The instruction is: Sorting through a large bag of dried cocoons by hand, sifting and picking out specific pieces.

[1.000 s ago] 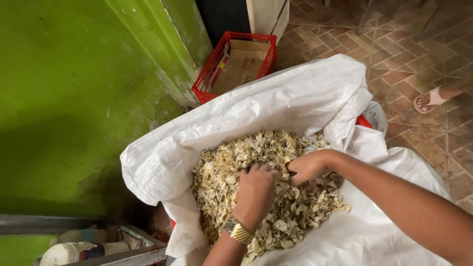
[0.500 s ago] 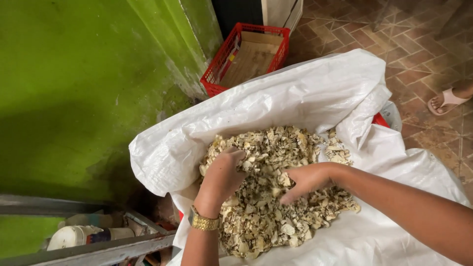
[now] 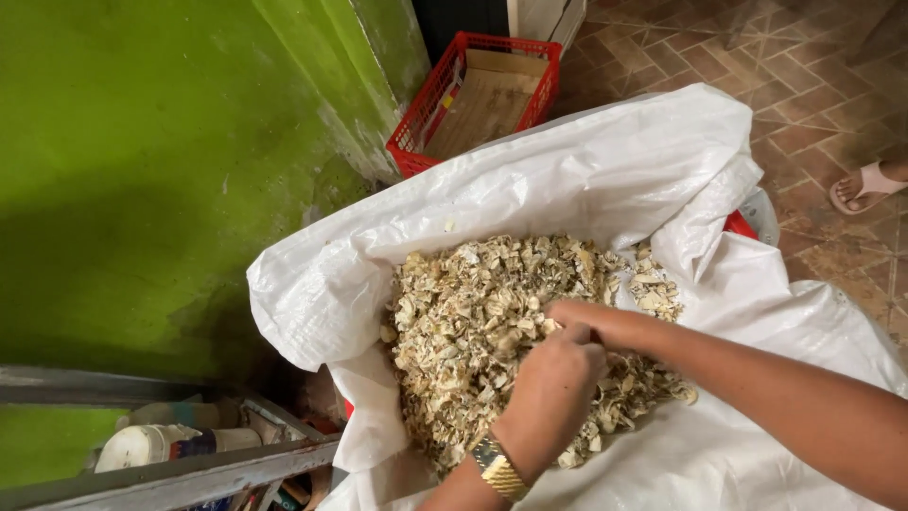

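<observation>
A large white woven sack (image 3: pixel 605 180) lies open with its rim rolled back, holding a heap of pale dried husk-like chips (image 3: pixel 473 322). My left hand (image 3: pixel 549 393), with a gold watch at the wrist, is curled over the heap near its middle, fingers closed on some chips. My right hand (image 3: pixel 591 322) reaches in from the right, its fingers meeting the left hand's fingertips on the pile. Whether the right hand holds chips is hidden by the left hand.
A green wall (image 3: pixel 161 161) stands on the left. A red plastic crate (image 3: pixel 473 95) with cardboard sits behind the sack. A grey metal rail (image 3: pixel 180 473) and white bottles (image 3: pixel 161 445) are at the lower left. Another person's sandalled foot (image 3: pixel 865 185) rests on the brick floor at right.
My left hand has moved from the heap's left side to its middle and closed, meeting my right hand. The view has shifted slightly.
</observation>
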